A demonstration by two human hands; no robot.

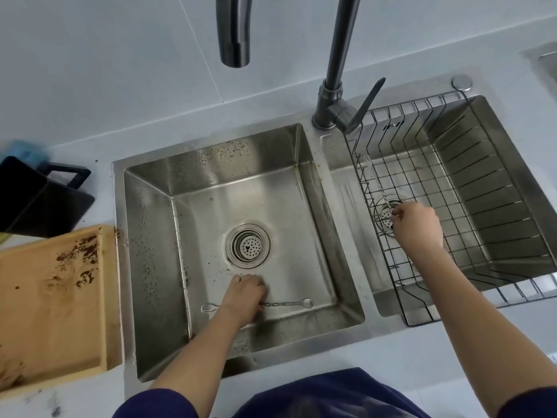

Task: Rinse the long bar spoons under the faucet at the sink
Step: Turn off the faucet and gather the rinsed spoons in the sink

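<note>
Left fingers (pixel 256 292) closed over bar spoon (pixel 289 303) near basin front wall, right fingers (pixel 398 212) pinching second spoon (pixel 380 191) inside wire basket (pixel 512 188)

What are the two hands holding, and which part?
The left hand grips a long spoon around its twisted middle, on the sink floor. The right hand pinches another thin spoon near its lower end, over the wire basket.

Both arms extended, hands lowered.
Left hand (pixel 245 292) curled palm-down, lower centre; right hand (pixel 417 226) pinched, right of centre.
</note>
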